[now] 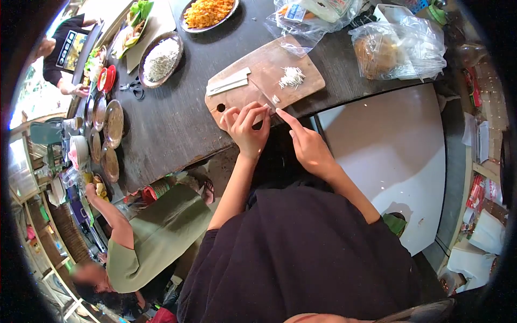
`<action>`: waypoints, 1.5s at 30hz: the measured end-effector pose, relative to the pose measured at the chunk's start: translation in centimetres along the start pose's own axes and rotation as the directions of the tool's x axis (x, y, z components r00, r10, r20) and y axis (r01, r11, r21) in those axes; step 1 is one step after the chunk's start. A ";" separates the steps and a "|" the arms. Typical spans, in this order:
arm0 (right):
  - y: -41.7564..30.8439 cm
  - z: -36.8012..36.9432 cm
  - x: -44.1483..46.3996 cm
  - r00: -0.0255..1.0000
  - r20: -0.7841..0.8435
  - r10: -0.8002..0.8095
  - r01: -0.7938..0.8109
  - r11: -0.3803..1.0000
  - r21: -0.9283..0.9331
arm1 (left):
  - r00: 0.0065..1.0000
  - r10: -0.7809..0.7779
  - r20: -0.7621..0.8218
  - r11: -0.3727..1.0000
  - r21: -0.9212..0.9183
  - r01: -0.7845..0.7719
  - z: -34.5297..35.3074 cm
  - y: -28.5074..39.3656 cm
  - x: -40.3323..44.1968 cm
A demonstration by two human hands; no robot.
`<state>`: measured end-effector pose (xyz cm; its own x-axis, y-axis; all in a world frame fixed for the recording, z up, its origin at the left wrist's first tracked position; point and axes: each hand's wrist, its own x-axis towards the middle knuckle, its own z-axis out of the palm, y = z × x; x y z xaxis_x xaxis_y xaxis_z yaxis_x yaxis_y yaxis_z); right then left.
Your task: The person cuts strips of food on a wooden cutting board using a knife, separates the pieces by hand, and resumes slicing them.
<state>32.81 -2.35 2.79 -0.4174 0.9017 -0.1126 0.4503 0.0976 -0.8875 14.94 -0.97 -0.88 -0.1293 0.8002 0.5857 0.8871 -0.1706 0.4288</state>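
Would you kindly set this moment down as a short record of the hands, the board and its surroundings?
Cutting board: pale strips on left, small shredded pile on right
Left hand: curled over board's near edge; hold unclear
Right hand: index finger extended toward left hand
Left of board: dish of white shreds
Beyond board, left: plate of orange shreds
Right of board: clear plastic bag

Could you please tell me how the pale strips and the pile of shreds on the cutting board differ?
The pale strips are long and broad, while the shreds are short and thin. The strips lie side by side, whereas the shreds are heaped loosely together. Both are whitish and rest on the wooden cutting board.
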 end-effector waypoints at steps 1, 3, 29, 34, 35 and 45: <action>-0.3 -0.2 0.0 1.000 0.000 0.001 -0.001 1.000 -0.001 | 1.000 -0.002 0.002 1.000 -0.004 0.002 0.0 0.0 0.0; -0.8 -0.2 0.0 0.998 0.040 0.042 -0.043 0.999 0.010 | 1.000 -0.004 0.005 1.000 -0.005 0.004 0.0 -0.1 0.0; 0.4 0.5 -0.3 0.997 -0.064 -0.045 0.042 0.998 -0.040 | 1.000 -0.011 0.011 1.000 -0.003 0.011 0.0 -0.2 -0.1; -0.6 0.2 -0.8 0.999 0.023 -0.030 0.031 0.999 -0.034 | 1.000 -0.001 0.011 1.000 0.008 0.001 0.0 -0.3 -0.1; -0.5 0.3 -0.8 0.999 0.020 -0.034 0.035 0.999 -0.031 | 1.000 0.000 0.004 1.000 0.005 0.000 0.0 -0.3 -0.1; 0.0 0.7 -0.4 0.998 -0.003 -0.067 0.067 0.998 0.004 | 1.000 0.007 -0.001 1.000 0.007 -0.007 -0.2 -0.1 0.0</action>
<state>32.39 -3.03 2.54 -0.4438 0.8946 -0.0517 0.4186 0.1560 -0.8947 14.75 -1.07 -0.82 -0.1230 0.7984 0.5894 0.8909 -0.1728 0.4200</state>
